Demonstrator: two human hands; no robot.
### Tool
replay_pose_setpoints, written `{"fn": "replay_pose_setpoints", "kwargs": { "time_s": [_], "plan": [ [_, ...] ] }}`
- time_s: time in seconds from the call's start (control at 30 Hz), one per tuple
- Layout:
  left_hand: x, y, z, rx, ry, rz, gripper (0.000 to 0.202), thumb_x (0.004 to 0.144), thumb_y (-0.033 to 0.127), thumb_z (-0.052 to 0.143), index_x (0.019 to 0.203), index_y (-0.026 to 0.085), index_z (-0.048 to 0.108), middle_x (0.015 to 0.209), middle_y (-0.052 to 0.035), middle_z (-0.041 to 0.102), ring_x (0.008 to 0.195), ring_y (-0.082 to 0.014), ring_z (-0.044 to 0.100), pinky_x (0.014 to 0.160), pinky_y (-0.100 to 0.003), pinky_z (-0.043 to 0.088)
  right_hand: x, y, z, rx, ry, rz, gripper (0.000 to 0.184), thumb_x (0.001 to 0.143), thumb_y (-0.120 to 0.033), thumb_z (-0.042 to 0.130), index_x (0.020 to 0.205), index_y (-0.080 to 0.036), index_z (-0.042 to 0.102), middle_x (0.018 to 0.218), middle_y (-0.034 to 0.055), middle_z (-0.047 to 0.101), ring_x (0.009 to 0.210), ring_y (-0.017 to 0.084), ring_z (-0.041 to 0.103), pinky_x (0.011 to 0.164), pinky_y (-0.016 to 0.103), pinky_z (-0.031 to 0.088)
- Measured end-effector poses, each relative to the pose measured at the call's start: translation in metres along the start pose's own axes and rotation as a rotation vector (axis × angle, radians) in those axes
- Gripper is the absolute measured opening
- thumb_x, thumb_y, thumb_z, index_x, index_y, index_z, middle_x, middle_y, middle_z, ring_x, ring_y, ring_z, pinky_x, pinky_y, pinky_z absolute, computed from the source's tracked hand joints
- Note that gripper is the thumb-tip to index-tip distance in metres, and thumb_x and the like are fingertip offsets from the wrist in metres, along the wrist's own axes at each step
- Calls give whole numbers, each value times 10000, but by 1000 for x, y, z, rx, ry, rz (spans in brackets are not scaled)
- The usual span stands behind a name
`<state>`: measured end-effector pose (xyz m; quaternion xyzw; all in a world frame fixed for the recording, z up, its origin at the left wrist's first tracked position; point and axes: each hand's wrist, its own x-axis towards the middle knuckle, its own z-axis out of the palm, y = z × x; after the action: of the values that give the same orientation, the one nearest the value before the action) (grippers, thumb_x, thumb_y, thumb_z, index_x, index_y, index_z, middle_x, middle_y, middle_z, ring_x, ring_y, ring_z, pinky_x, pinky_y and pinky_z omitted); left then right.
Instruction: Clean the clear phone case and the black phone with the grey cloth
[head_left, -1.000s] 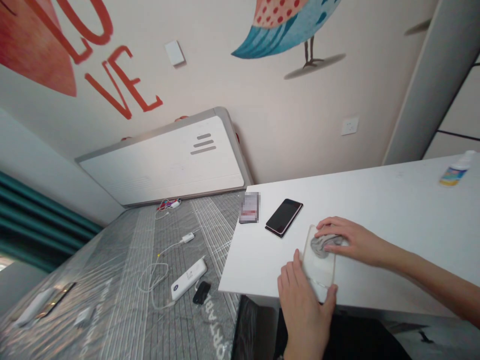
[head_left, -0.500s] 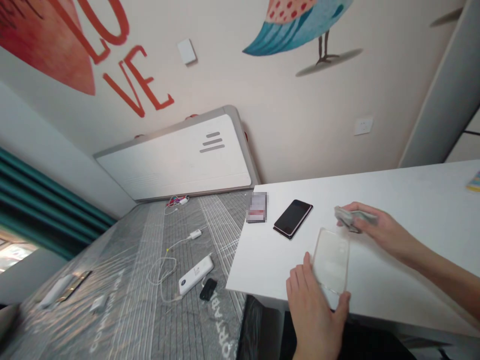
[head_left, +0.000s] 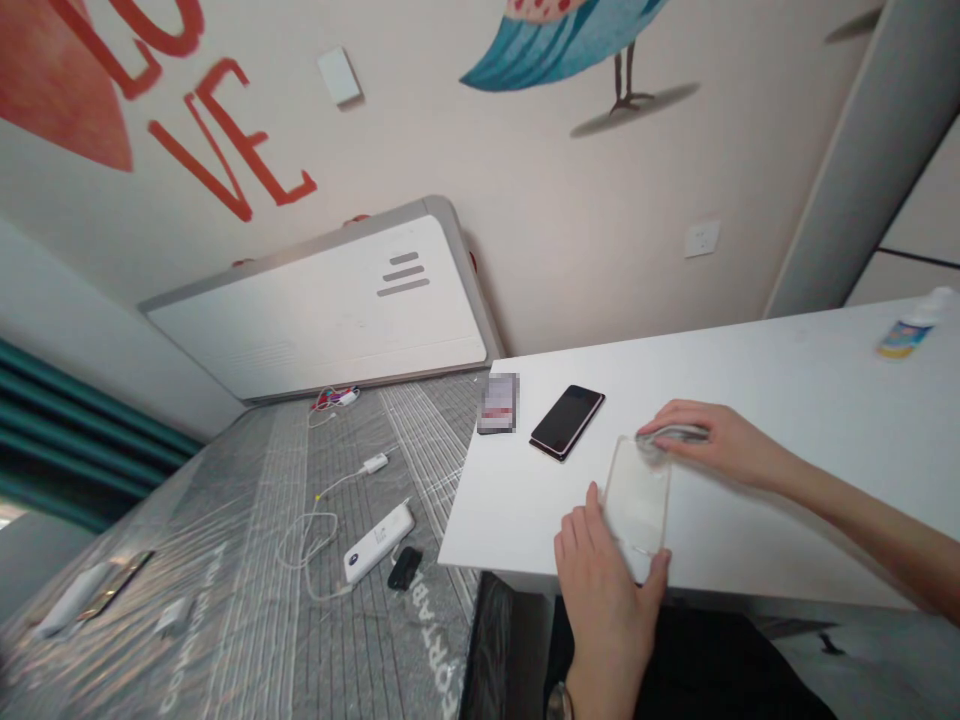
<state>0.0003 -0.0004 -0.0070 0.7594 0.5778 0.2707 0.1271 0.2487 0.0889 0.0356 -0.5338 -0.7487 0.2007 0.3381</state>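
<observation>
A clear phone case (head_left: 636,500) lies flat on the white table (head_left: 765,400). My left hand (head_left: 611,590) grips its near end, fingers along the left edge and thumb at the right corner. In my right hand (head_left: 724,438) is a folded greyish cloth (head_left: 667,436), pinched between fingers and thumb. The cloth rests against the far right part of the case. Beyond the case, to the left, is a black-screened phone (head_left: 568,420), which appears to lie on another dark flat piece.
A blurred-out card or box (head_left: 498,403) sits at the table's left corner. A small bottle (head_left: 913,325) stands far right. On the plastic-covered mattress (head_left: 247,560) are a white power bank (head_left: 379,540), a black item (head_left: 405,568), cables and another phone (head_left: 116,585).
My right hand has brought the cloth left and down onto the case. My left hand keeps its hold. The view has shifted, bringing the bottle fully into sight.
</observation>
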Motion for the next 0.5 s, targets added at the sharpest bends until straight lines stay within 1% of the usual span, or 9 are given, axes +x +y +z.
{"fn": "replay_pose_setpoints", "kwargs": {
  "time_s": [0.03, 0.1, 0.17, 0.23, 0.3, 0.33, 0.43, 0.47, 0.5],
  "plan": [
    [1, 0, -1, 5, -1, 5, 866, 874, 401, 765, 1568, 170, 302, 1257, -111, 579, 1164, -315, 533, 1035, -495, 413, -1, -4, 9, -142, -46, -53, 273, 994, -420, 595, 1046, -242, 796, 1054, 76, 740, 974, 232, 687, 857, 334, 540],
    [3, 0, -2, 6, -9, 15, 853, 879, 390, 756, 1564, 171, 296, 1247, -106, 578, 1163, -310, 535, 1022, -490, 420, -5, -14, 29, -309, -65, -72, 278, 1015, -309, 538, 1003, -203, 795, 993, 101, 727, 951, 248, 673, 800, 338, 510],
    [4, 0, -2, 3, -11, 17, 873, 866, 382, 770, 1561, 169, 285, 1239, -101, 580, 1163, -305, 539, 1013, -485, 424, -7, -24, 47, -341, -73, -64, 274, 1019, -263, 528, 988, -182, 788, 977, 107, 720, 942, 243, 665, 785, 328, 484],
    [5, 0, -2, -5, -11, 21, 911, 847, 377, 792, 1564, 172, 269, 1242, -100, 581, 1163, -301, 545, 1005, -476, 429, -8, -30, 56, -341, -141, -116, 222, 1014, -288, 576, 1002, -225, 789, 980, 63, 722, 914, 197, 665, 783, 289, 468],
    [6, 0, -2, -11, -15, 28, 923, 849, 387, 793, 1569, 176, 256, 1254, -104, 581, 1172, -302, 546, 1008, -476, 428, -6, -31, 54, -346, -208, -168, 157, 987, -311, 640, 976, -272, 792, 951, 22, 718, 878, 163, 658, 746, 254, 442],
    [6, 1, -3, -12, -20, 29, 920, 855, 391, 787, 1572, 176, 252, 1257, -108, 581, 1175, -304, 546, 1009, -479, 429, -4, -30, 51, -362, -213, -172, 160, 987, -294, 638, 958, -265, 793, 938, 27, 712, 870, 163, 651, 719, 249, 424],
    [7, 3, -5, -13, -34, 14, 898, 865, 386, 771, 1571, 160, 263, 1250, -116, 582, 1177, -312, 546, 1014, -490, 428, 1, -29, 40, -430, -163, -131, 250, 1009, -195, 545, 926, -175, 780, 928, 91, 687, 852, 193, 630, 661, 266, 368],
    [7, 4, -6, -18, -35, 10, 902, 860, 375, 775, 1571, 154, 266, 1248, -117, 582, 1179, -311, 546, 1019, -489, 428, 0, -30, 38, -441, -165, -139, 253, 1007, -188, 541, 917, -167, 776, 923, 93, 682, 837, 191, 626, 656, 267, 361],
    [6, 4, -7, -27, -37, 9, 907, 855, 361, 778, 1572, 149, 265, 1245, -116, 581, 1181, -308, 546, 1024, -485, 428, -1, -32, 38, -430, -198, -172, 232, 1002, -200, 560, 921, -179, 777, 918, 78, 680, 820, 180, 624, 659, 263, 364]
  ]
}}
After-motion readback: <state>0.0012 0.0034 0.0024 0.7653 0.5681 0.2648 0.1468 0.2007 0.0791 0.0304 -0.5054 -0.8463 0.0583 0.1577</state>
